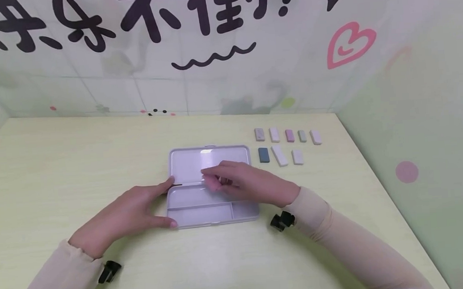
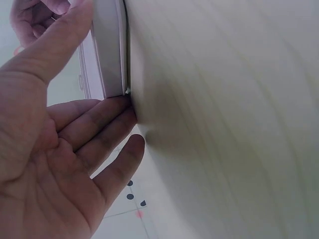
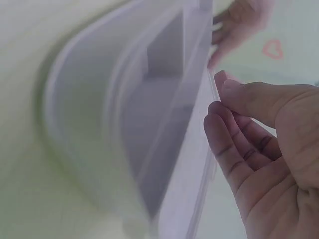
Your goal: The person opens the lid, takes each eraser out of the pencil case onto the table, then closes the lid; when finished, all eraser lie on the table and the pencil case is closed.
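A pale lilac plastic pencil case [image 1: 200, 215] lies unfolded on the table, its lid [image 1: 186, 165] laid back and its lower tray divided into compartments. My left hand [image 1: 133, 212] holds the case's left end, thumb at the front corner and fingers by the hinge. Above the tray's back compartment, my right hand [image 1: 254, 181] pinches a small pink eraser [image 1: 211, 182] between thumb and fingers. That eraser [image 3: 221, 79] is mostly hidden by the thumb in the right wrist view. In the left wrist view, the left fingers [image 2: 99, 124] touch the case's side near the tabletop.
Right of the case, several small blocks like erasers lie in two rows, among them a dark blue one [image 1: 263, 155], a pink one [image 1: 289, 135] and a long white one [image 1: 279, 155]. A printed wall [image 1: 211, 87] borders the table [image 1: 75, 155] at the back.
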The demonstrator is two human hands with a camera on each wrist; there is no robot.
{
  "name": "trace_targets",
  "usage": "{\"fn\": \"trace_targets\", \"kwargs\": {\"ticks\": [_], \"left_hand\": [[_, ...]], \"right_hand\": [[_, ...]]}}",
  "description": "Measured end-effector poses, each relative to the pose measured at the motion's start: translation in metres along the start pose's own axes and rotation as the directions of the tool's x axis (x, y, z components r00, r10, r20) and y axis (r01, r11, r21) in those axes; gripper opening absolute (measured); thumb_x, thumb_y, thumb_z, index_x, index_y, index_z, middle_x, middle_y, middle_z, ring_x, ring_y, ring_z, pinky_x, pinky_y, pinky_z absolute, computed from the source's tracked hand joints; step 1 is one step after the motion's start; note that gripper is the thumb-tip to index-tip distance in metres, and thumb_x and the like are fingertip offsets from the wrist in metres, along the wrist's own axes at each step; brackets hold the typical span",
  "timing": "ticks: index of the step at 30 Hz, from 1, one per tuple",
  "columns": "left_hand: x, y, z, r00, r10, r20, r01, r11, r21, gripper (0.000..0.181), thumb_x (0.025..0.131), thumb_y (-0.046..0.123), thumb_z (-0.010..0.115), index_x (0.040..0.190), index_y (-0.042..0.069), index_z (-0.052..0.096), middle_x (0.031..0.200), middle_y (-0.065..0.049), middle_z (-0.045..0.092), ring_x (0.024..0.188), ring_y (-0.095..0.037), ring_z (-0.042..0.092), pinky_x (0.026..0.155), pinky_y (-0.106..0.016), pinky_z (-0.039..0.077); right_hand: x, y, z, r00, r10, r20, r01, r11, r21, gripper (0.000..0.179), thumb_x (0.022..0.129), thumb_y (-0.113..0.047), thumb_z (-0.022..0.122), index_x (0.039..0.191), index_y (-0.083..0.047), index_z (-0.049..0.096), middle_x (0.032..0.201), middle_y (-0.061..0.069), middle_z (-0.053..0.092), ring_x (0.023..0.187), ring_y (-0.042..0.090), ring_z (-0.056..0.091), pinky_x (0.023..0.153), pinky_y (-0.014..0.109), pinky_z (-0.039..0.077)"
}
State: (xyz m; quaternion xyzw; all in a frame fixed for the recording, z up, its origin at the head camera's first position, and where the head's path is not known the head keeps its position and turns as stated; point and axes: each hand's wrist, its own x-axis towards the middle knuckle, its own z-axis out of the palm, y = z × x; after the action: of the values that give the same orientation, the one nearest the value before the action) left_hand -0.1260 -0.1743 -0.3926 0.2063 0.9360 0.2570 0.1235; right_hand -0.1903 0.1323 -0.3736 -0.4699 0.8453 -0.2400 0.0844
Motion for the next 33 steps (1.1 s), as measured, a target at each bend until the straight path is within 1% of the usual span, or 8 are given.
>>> {"fn": "trace_targets", "kwargs": {"ticks": [6, 13, 20, 25, 27, 29, 32, 33], "left_hand": [[-0.002, -0.001, 0.0, 1.0, 0.004, -0.006, -0.004, 1.0, -0.006, 0.11, 0.077, 0.053, 0.089, 0.16, 0.002, 0.038, 0.153, -0.016, 0.059, 0.143, -0.04, 0.055, 0.115, -0.06, 0.047], [-0.003, 0.0, -0.001, 1.0, -0.001, 0.002, 0.001, 1.0, -0.019, 0.111, 0.078, 0.055, 0.088, 0.161, 0.002, 0.037, 0.154, -0.017, 0.058, 0.144, -0.04, 0.054, 0.116, -0.06, 0.047], [-0.003, 0.0, -0.002, 1.0, 0.003, 0.003, -0.002, 1.0, -0.026, 0.11, 0.078, 0.054, 0.088, 0.161, 0.002, 0.038, 0.155, -0.018, 0.056, 0.143, -0.04, 0.055, 0.115, -0.06, 0.047], [-0.003, 0.0, -0.001, 1.0, 0.004, 0.003, -0.004, 1.0, -0.029, 0.109, 0.079, 0.054, 0.088, 0.161, 0.002, 0.038, 0.155, -0.019, 0.057, 0.142, -0.04, 0.056, 0.115, -0.06, 0.047], [-0.003, 0.0, -0.001, 1.0, 0.004, 0.006, -0.004, 1.0, -0.029, 0.109, 0.079, 0.054, 0.088, 0.161, 0.003, 0.038, 0.155, -0.019, 0.057, 0.142, -0.04, 0.056, 0.115, -0.06, 0.047], [-0.003, 0.0, -0.002, 1.0, 0.002, 0.008, -0.002, 1.0, -0.025, 0.109, 0.079, 0.054, 0.088, 0.161, 0.003, 0.038, 0.155, -0.018, 0.057, 0.141, -0.039, 0.057, 0.115, -0.06, 0.048], [-0.003, 0.0, -0.002, 1.0, 0.001, 0.009, 0.0, 1.0, -0.022, 0.109, 0.079, 0.054, 0.088, 0.161, 0.003, 0.037, 0.154, -0.017, 0.057, 0.141, -0.039, 0.058, 0.114, -0.059, 0.048], [-0.004, 0.0, -0.002, 1.0, 0.0, 0.009, 0.0, 1.0, -0.021, 0.109, 0.079, 0.054, 0.087, 0.162, 0.004, 0.037, 0.154, -0.017, 0.058, 0.141, -0.038, 0.058, 0.114, -0.059, 0.049]], "right_hand": [[-0.028, 0.021, -0.016, 0.991, 0.096, -0.096, -0.092, 0.995, 0.048, 0.051, 0.099, -0.003, 0.07, 0.148, -0.005, 0.058, 0.125, 0.004, 0.071, 0.106, 0.013, 0.068, 0.097, 0.029, 0.06], [-0.063, 0.048, -0.03, 0.957, 0.221, -0.189, -0.212, 0.975, 0.065, 0.049, 0.098, -0.003, 0.071, 0.145, -0.003, 0.059, 0.121, 0.007, 0.074, 0.102, 0.017, 0.071, 0.094, 0.036, 0.062], [-0.096, 0.077, -0.043, 0.898, 0.355, -0.259, -0.355, 0.934, 0.048, 0.048, 0.098, -0.003, 0.07, 0.145, 0.0, 0.057, 0.117, 0.016, 0.075, 0.103, 0.028, 0.073, 0.094, 0.047, 0.062], [-0.122, 0.093, -0.052, 0.853, 0.429, -0.296, -0.436, 0.899, 0.046, 0.05, 0.099, -0.001, 0.069, 0.146, 0.002, 0.054, 0.119, 0.021, 0.074, 0.105, 0.034, 0.073, 0.095, 0.05, 0.061], [-0.132, 0.099, -0.054, 0.838, 0.448, -0.313, -0.459, 0.888, 0.043, 0.05, 0.099, -0.001, 0.068, 0.147, 0.003, 0.053, 0.121, 0.023, 0.073, 0.106, 0.036, 0.073, 0.094, 0.049, 0.061], [-0.14, 0.104, -0.056, 0.825, 0.463, -0.325, -0.477, 0.878, 0.04, 0.05, 0.1, -0.002, 0.068, 0.147, 0.003, 0.053, 0.122, 0.025, 0.072, 0.106, 0.038, 0.073, 0.093, 0.044, 0.062], [-0.152, 0.113, -0.058, 0.803, 0.489, -0.339, -0.508, 0.861, 0.038, 0.049, 0.1, -0.003, 0.068, 0.146, 0.004, 0.052, 0.122, 0.027, 0.072, 0.106, 0.04, 0.073, 0.09, 0.029, 0.062], [-0.154, 0.116, -0.058, 0.796, 0.499, -0.343, -0.518, 0.854, 0.041, 0.049, 0.1, -0.003, 0.068, 0.146, 0.004, 0.052, 0.122, 0.027, 0.072, 0.106, 0.041, 0.072, 0.088, 0.022, 0.06]]}}
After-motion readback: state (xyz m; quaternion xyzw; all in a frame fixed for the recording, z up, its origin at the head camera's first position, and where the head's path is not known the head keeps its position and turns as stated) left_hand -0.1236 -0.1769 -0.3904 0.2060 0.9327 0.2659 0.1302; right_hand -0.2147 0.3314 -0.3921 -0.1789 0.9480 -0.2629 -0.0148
